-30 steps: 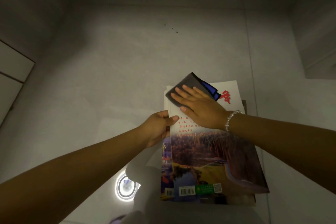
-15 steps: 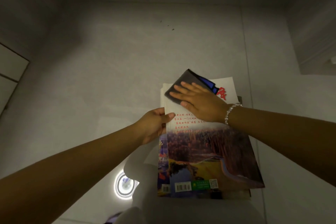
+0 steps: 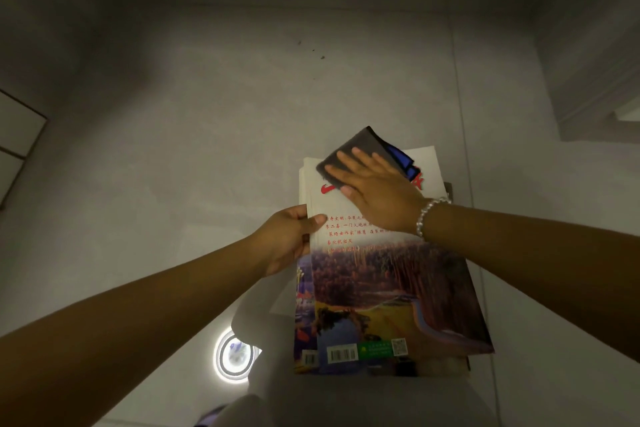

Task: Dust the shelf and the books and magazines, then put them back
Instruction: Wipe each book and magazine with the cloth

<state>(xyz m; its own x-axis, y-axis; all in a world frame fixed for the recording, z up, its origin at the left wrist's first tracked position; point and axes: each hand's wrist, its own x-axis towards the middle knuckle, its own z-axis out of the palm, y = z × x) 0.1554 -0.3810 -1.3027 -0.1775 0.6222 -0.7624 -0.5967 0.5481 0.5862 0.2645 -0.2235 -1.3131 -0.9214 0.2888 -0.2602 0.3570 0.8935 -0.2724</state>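
Note:
A stack of magazines (image 3: 391, 291) lies below me, the top one showing a landscape cover with red print on white. A folded grey cloth (image 3: 349, 152) with a blue edge lies on the top magazine's far end. My right hand (image 3: 377, 191) presses flat on the cloth with straight fingers. My left hand (image 3: 289, 236) grips the left edge of the stack, its thumb on the top cover.
Pale grey floor tiles (image 3: 207, 114) spread around the stack. A round lamp reflection (image 3: 235, 355) glows on the floor beside my light-clad legs. A white cabinet front (image 3: 17, 135) is at the left, a wall base at the right.
My right hand has slid the cloth a little farther along the cover, uncovering part of the red title. My left hand keeps its hold on the stack's edge.

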